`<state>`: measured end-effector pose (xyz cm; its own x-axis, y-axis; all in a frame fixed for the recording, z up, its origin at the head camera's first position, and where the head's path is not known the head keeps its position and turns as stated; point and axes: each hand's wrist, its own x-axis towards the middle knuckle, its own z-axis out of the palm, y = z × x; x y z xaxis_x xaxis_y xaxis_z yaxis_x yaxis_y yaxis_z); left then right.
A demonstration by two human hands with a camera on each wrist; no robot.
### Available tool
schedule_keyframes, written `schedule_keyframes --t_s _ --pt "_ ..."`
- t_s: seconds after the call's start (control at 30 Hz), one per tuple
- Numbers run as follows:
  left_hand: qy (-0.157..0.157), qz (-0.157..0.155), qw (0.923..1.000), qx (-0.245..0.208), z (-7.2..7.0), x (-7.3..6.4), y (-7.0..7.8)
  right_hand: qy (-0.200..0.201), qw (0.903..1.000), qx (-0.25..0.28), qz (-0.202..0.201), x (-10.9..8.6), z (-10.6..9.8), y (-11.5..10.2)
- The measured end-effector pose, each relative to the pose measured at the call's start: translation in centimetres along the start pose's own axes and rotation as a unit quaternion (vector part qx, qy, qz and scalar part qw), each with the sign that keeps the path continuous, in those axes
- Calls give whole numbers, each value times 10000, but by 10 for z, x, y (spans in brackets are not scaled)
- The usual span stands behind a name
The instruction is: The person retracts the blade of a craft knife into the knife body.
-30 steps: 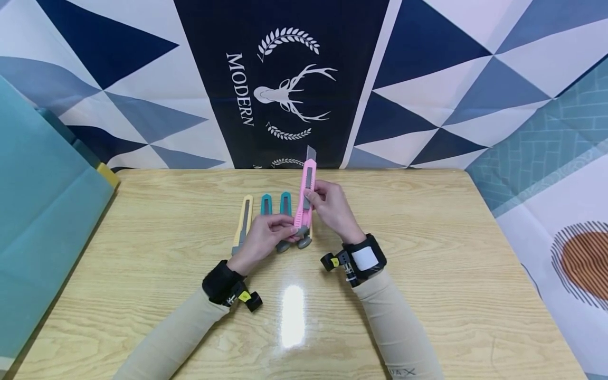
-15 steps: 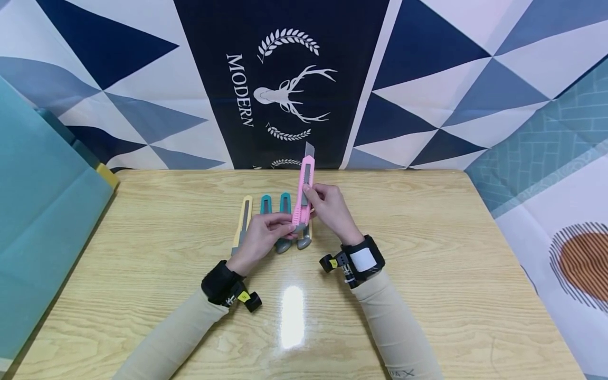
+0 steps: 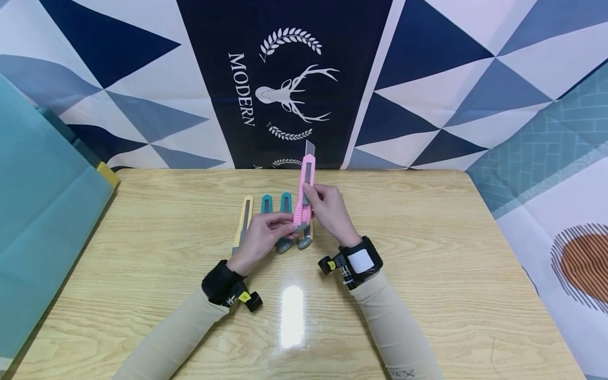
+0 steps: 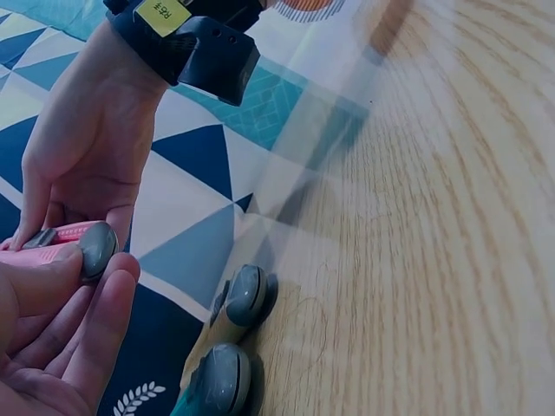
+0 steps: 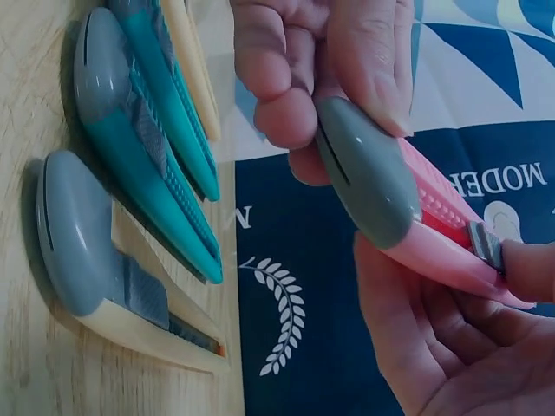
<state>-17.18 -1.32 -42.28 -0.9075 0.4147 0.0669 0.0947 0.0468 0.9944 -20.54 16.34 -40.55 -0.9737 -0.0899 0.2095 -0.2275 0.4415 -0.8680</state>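
Before me, a pink utility knife (image 3: 299,212) with a grey end cap (image 5: 368,169) is held up above the table, blade (image 3: 310,148) out and pointing away. My left hand (image 3: 260,232) pinches the cap end between thumb and fingers. Higher on the body, my right hand (image 3: 331,210) grips it, the thumb on the grey slider (image 5: 486,245). Beneath and left of the pink knife lie two teal utility knives (image 5: 147,169) and a cream one (image 5: 143,334). Another cream knife (image 3: 244,219) lies furthest left, partly behind my left hand.
The wooden table (image 3: 451,274) reaches up to a patterned cloth backdrop (image 3: 404,79) at its far edge. At the left stands a teal panel (image 3: 43,211) with a yellow corner piece. Light glares off the table between my forearms.
The pink knife has shifted slightly away from me, my right hand moving with it. My left hand has barely moved. The knives on the table lie as before.
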Motion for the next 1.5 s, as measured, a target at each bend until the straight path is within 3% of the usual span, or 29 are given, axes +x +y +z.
schedule_keyframes --t_s 0.3,0.57,0.87,1.07,1.33,1.5 --pt "-2 -21 10000 -33 0 1 0 -74 9993 -120 -336 -1 -1 0" --pt "12 -48 10000 -12 0 1 -3 -223 9994 -125 -230 -2 1 1" --pt "134 -122 9998 -97 -4 9 -31 -406 9991 -70 -88 -1 2 0" --pt "243 -43 9996 -99 -4 9 -31 -418 9991 60 4 0 3 0" --pt "340 46 9994 7 -4 9 -32 -718 9943 556 554 0 2 3" --pt "408 80 9991 24 -4 10 -31 -545 9965 418 486 -1 4 1"
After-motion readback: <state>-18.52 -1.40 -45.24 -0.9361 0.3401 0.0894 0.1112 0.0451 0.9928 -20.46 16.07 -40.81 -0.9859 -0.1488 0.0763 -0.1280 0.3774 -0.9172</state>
